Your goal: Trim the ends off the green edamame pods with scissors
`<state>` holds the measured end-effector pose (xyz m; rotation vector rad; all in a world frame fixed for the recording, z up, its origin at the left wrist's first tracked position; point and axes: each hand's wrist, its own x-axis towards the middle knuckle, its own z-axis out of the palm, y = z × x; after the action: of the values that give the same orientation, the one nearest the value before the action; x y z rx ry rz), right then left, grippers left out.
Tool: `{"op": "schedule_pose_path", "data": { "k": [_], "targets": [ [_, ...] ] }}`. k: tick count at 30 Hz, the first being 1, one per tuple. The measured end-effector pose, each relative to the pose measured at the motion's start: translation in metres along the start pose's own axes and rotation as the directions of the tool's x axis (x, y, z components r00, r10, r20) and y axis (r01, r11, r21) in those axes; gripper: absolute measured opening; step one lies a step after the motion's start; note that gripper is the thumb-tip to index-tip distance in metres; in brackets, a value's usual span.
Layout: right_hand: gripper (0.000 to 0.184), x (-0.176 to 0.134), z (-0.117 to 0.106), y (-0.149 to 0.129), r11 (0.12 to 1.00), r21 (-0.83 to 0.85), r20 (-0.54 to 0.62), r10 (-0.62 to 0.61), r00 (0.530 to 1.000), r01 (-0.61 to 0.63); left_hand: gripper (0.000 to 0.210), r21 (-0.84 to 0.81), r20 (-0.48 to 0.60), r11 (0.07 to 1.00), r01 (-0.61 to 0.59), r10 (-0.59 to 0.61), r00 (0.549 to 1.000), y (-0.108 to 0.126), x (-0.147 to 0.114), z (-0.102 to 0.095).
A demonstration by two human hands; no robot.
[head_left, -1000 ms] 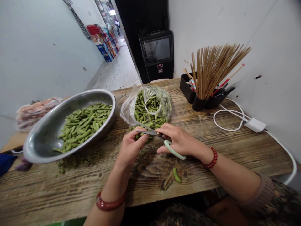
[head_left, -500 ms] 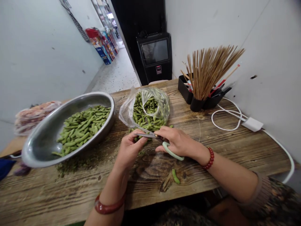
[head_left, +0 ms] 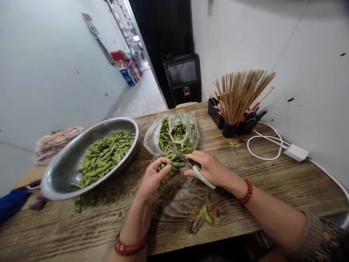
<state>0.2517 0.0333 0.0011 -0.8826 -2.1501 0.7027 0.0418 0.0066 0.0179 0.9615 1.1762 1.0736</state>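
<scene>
My left hand (head_left: 154, 179) is closed, with a green edamame pod (head_left: 169, 163) pinched between thumb and fingers. Scissors (head_left: 201, 177) with pale green handles are gripped in my right hand (head_left: 211, 169); their blades point up and left, apart from the pod. Just beyond both hands, a clear plastic bag (head_left: 152, 136) lies open with many pods in and before it. To the left, a large steel basin (head_left: 61, 171) stands tilted and holds a heap of pods (head_left: 105, 156). One loose pod (head_left: 207, 214) rests on the wooden table near its front edge.
Trimmings (head_left: 94, 200) lie beneath the basin. Black holders (head_left: 230, 130) full of wooden skewers (head_left: 242, 96) stand at the back right, near a white adapter (head_left: 296, 152) and its cable. Another filled bag (head_left: 56, 143) sits behind the basin, with blue cloth (head_left: 13, 205) at far left.
The scissor blades have moved away from my left fingers and now angle further upward. The pod in my left hand shows more clearly. The whole view has shifted slightly.
</scene>
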Motion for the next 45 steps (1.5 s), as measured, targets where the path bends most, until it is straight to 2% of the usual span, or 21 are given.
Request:
{"op": "schedule_pose_path", "data": {
  "k": [2,9,18,27,36,40,45],
  "targets": [
    [0.042,0.000,0.002,0.001,1.000,0.026,-0.048,0.014,0.999,-0.013,0.027,-0.029,0.008,0.999,-0.019,0.020,1.000,0.001,0.000,0.000],
    [0.057,-0.003,0.009,-0.004,0.997,-0.014,0.062,-0.078,0.995,0.079,0.024,-0.141,0.002,0.987,-0.082,0.083,0.997,-0.002,0.000,-0.004],
    [0.056,-0.003,0.007,-0.005,0.986,-0.123,0.079,-0.101,0.992,0.111,0.033,-0.085,-0.038,0.995,-0.059,0.056,0.998,-0.009,0.001,-0.001],
    [0.057,-0.002,0.005,-0.008,0.994,-0.078,0.081,-0.071,0.994,0.077,0.028,0.092,-0.061,0.990,-0.111,0.117,0.991,-0.014,0.004,-0.003],
    [0.056,-0.003,0.005,-0.007,0.992,-0.094,0.079,-0.074,0.994,0.081,0.029,-0.009,-0.029,0.996,-0.090,0.090,0.996,-0.012,0.003,0.000],
    [0.046,-0.002,0.006,-0.006,0.991,-0.099,0.070,-0.082,0.994,0.089,0.025,0.059,-0.003,0.992,-0.112,0.112,0.994,-0.011,0.002,-0.001],
    [0.038,-0.002,0.007,-0.003,0.994,-0.088,0.069,-0.063,0.996,0.069,0.025,0.266,0.049,0.951,-0.157,0.149,0.988,-0.009,0.002,-0.003]
  ]
}}
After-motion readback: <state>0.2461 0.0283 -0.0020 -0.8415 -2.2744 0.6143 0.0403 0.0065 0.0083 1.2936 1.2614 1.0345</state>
